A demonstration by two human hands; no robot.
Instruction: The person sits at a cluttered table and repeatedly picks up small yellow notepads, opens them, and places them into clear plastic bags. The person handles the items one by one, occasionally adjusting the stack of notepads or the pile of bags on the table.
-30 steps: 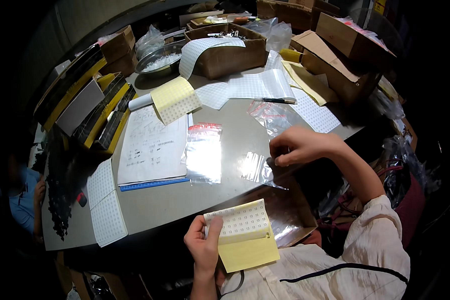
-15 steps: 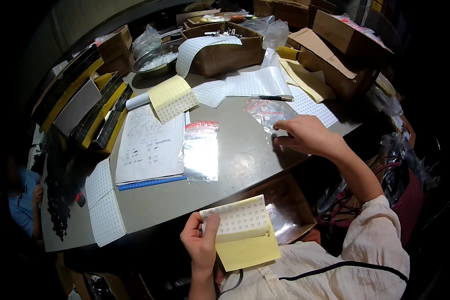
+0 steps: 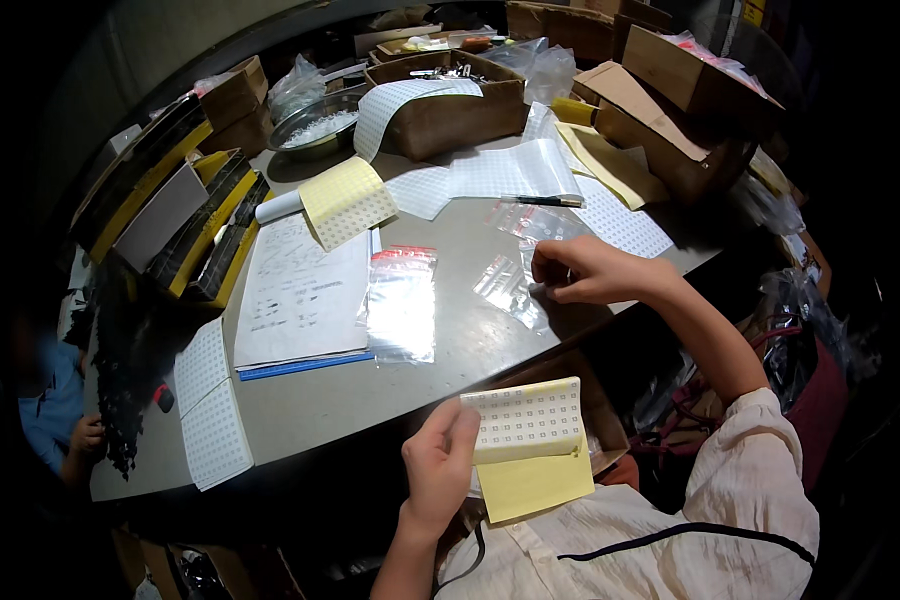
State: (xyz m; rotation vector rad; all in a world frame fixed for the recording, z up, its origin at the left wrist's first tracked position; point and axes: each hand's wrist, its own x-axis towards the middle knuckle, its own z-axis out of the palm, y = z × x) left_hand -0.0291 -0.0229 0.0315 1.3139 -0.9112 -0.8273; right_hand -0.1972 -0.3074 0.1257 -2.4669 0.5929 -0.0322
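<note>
My left hand (image 3: 438, 465) is closed on a sheet of stickers (image 3: 526, 415), thumb on top. The sheet is white with rows of small printed squares, and its plain yellow backing (image 3: 535, 485) hangs below. Over the table's near right part, my right hand (image 3: 595, 272) has its fingers curled, the fingertips pinching the edge of a small clear zip bag (image 3: 508, 288). More clear zip bags with red lines (image 3: 515, 218) lie just beyond it, beside a black pen (image 3: 542, 200).
Written papers (image 3: 295, 295) and red-topped zip bags (image 3: 403, 310) lie mid-table. Sticker sheets (image 3: 210, 400) rest at the left edge. Cardboard boxes (image 3: 460, 115) and a bowl of small clear pieces (image 3: 315, 128) stand behind. A co-worker's hand (image 3: 87, 433) is at far left.
My left hand has moved right and slightly up with the sticker sheet. My right fingers have closed in, and a small zip bag has come nearer, apart from the others.
</note>
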